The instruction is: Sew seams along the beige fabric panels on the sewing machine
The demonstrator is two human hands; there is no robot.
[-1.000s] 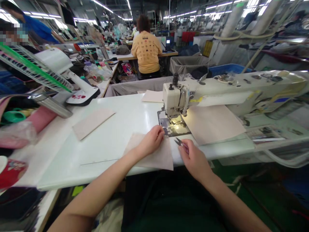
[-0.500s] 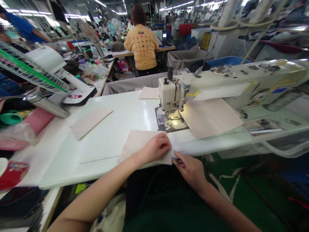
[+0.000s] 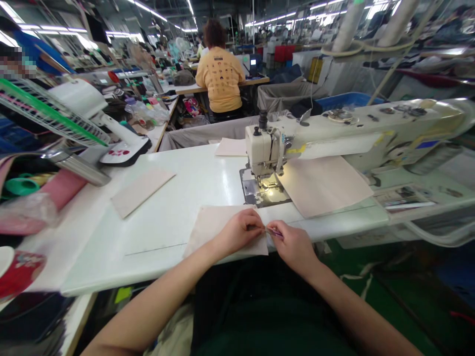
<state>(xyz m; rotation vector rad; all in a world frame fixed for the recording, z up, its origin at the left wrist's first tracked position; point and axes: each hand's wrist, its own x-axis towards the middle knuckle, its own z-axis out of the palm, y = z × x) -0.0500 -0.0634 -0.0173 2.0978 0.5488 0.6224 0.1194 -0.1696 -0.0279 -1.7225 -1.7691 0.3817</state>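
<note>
Pinching small thread snips (image 3: 273, 232) between thumb and fingers, the right hand (image 3: 295, 247) holds their tips at the right edge of a pale fabric panel (image 3: 222, 230), just beside the left hand (image 3: 237, 230), which rests on the panel with its fingers together. The panel lies near the front edge of the white sewing table (image 3: 156, 262), in front of the industrial sewing machine (image 3: 265, 148), and a second pale panel (image 3: 322, 185) lies right of the machine's needle area.
</note>
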